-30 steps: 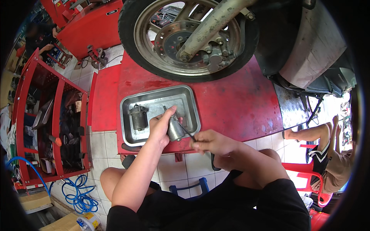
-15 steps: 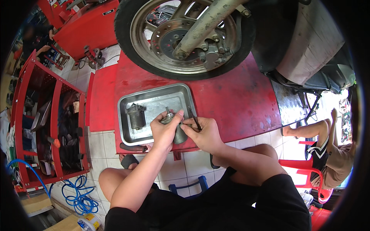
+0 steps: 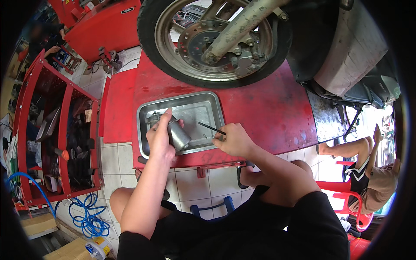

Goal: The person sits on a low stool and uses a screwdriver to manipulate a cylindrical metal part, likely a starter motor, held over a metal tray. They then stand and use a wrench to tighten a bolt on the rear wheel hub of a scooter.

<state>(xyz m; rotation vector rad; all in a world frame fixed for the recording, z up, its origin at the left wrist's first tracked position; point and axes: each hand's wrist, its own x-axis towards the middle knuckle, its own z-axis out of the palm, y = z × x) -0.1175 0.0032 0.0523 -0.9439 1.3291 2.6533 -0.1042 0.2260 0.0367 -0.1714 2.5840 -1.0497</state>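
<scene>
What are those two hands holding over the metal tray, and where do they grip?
The left hand wraps the upper end of a grey metal cylinder. The right hand pinches one end of a thin dark rod above the tray.

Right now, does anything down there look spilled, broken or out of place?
Nothing looks spilled or broken. The left hand holds a grey metal cylinder tilted over the steel tray, and the right hand grips a thin dark tool. The blue hose lies loosely tangled on the floor.

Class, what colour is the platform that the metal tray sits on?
Red: the platform under the metal tray is painted red, clearest in the head view.
</scene>
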